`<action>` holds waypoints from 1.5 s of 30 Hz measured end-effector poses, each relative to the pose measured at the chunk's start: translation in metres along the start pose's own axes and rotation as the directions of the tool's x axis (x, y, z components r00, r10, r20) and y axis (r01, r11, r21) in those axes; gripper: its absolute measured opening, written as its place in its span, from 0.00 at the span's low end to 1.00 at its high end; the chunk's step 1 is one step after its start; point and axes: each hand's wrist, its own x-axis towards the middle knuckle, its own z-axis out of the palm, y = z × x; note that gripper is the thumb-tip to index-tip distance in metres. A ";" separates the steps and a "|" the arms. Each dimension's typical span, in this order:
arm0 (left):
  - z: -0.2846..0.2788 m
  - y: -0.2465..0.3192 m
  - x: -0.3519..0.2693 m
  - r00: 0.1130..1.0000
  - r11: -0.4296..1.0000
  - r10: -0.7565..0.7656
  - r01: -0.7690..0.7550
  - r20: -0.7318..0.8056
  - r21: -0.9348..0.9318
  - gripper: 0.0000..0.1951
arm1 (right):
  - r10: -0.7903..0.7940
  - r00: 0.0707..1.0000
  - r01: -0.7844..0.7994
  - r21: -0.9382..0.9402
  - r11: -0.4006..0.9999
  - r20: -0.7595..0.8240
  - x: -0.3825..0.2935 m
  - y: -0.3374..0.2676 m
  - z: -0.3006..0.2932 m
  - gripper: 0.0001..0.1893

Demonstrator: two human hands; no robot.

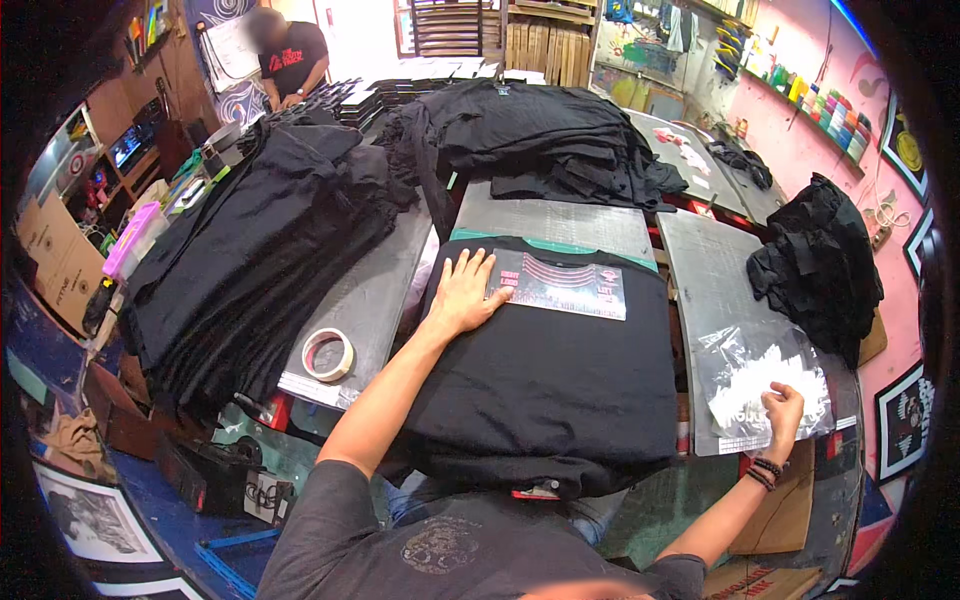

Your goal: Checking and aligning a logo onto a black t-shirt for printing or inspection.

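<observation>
A black T-shirt (pixel 547 375) lies over a metal platen in front of me, its collar at the far end. On its upper chest rests a clear plastic alignment ruler (pixel 559 285) with printed markings. My left hand (pixel 466 292) lies flat with fingers spread on the shirt and the ruler's left end. My right hand (pixel 784 409) is over a clear plastic bag (pixel 731 375) of small white labels on the right platen, its fingers curled; whether it pinches a label cannot be made out. A green cutting mat (pixel 459 235) shows beyond the collar.
Black garments hang in a pile (pixel 262 262) at left, with another pile (pixel 540 135) at the far side and a bundle (pixel 817 262) at right. A tape roll (pixel 328 355) lies on the left platen (pixel 360 300). A person (pixel 294 56) stands at the far left.
</observation>
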 end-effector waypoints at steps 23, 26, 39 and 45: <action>0.007 -0.005 0.006 0.999 0.997 0.033 -0.032 -0.021 0.065 0.40 | 0.213 0.919 -0.373 0.559 0.740 0.331 -0.002 0.016 -0.013 0.23; 0.006 -0.004 0.006 1.000 0.998 0.021 -0.020 -0.019 0.063 0.40 | 0.227 0.926 -0.365 0.562 0.742 0.301 -0.003 0.016 -0.010 0.23; 0.012 -0.011 0.010 1.000 0.992 0.022 -0.021 -0.009 0.127 0.40 | -0.021 0.995 0.031 0.099 0.995 -0.102 0.028 -0.035 -0.100 0.17; 0.013 -0.012 0.008 0.998 0.996 0.041 -0.037 -0.047 0.085 0.39 | -0.046 0.971 0.090 -0.181 0.979 0.235 0.038 -0.035 -0.088 0.18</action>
